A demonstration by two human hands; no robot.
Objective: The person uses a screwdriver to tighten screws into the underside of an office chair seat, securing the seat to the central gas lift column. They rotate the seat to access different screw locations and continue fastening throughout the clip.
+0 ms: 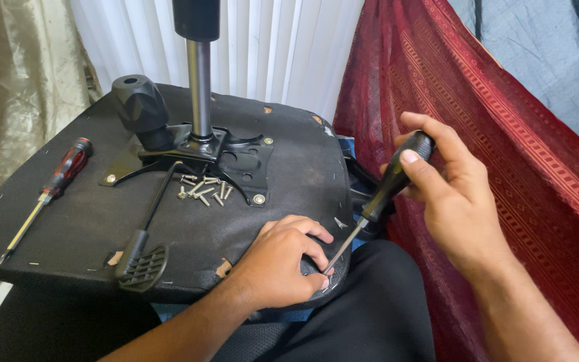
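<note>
Screwdriver work on the upturned chair seat (88, 221) looks partly done: a red-handled screwdriver (51, 188) lies idle at left, loose screws (204, 190) sit beside the mechanism plate (236, 157). Left hand (283, 258) presses the seat's near edge, clasping nothing. Right hand (450, 194) clenches the black-handled screwdriver (376, 204), its axis slanting down-left, tip at the left fingertips.

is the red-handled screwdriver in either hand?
No, the red-handled screwdriver lies untouched on the seat underside; the right hand grips a black-handled screwdriver.
</note>
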